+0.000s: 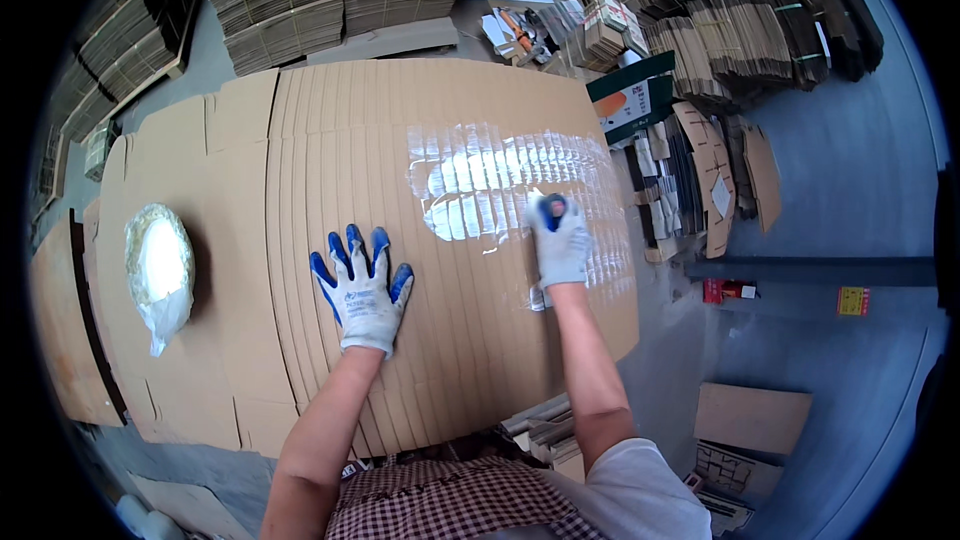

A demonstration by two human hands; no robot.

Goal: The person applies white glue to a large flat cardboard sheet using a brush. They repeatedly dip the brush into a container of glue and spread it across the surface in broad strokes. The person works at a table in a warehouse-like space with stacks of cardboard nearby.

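Brown cardboard sheets [340, 180] lie before me, overlapped like a fan so that a row of narrow edge strips shows. A wet, shiny whitish coating [470, 215], glue-like in look, streaks the strips on the right. My left hand [362, 290], in a white glove with blue fingertips, rests flat on the strips with its fingers spread. On the coated area is my right hand [562, 240], gloved the same way, its fingers closed around something mostly hidden; a pale edge shows at its left. At the far left, a plastic-lined bowl [143, 258] holds white stuff.
Bundled flat cardboard stacks [280, 0] stand beyond the sheets, with more piles [720, 30] at the back right. A dark green printed box panel [632, 98] and upright cardboard pieces [705, 180] adjoin the right edge. Flat boards [752, 418] lie on the floor, lower right.
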